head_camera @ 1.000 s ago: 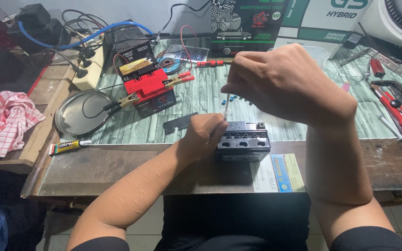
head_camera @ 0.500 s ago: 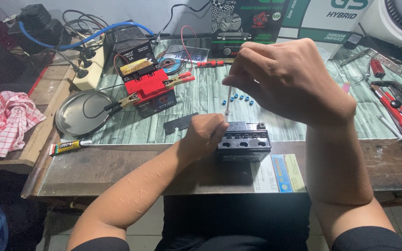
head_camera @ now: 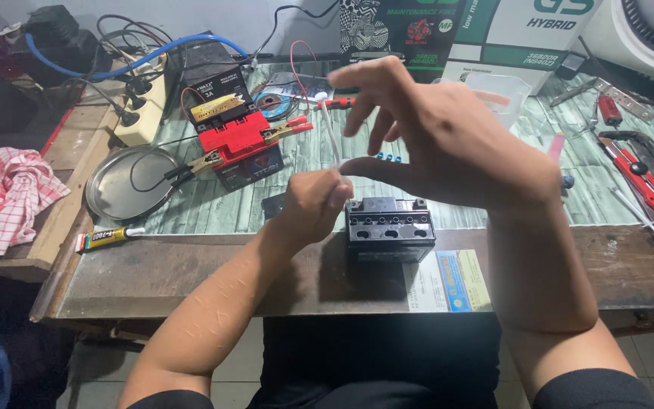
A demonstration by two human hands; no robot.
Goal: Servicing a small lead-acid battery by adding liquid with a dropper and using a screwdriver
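Only 1 view here, the head camera looking down at your bench, so it all comes from that.

Your left hand (head_camera: 313,203) is curled into a fist around the bottom end of a thin white tube (head_camera: 332,144), right next to the left edge of the small black battery (head_camera: 390,229) sitting at the front of the workbench (head_camera: 191,269). The tube runs up and a little away from you out of that fist, so its long axis is close to upright, leaning slightly left. Your right hand (head_camera: 448,140) is up above the battery with the fingers spread and loose, thumb stretched out toward the tube. I can't tell if the thumb tip is actually touching it, but that hand isn't gripping anything.

The thing that matters: the tube is to the left of your right hand and just above the battery's top-left corner, and the left hand is the 1 that's got it. The battery's row of holes lies down and to the right of the tube's lower end.

Other stuff around: a red-topped battery (head_camera: 240,148) with clips on it further back left, a round metal dish (head_camera: 126,182), a glue tube (head_camera: 107,238), a checked cloth (head_camera: 5,198) and red-handled tools (head_camera: 641,178) on the right.
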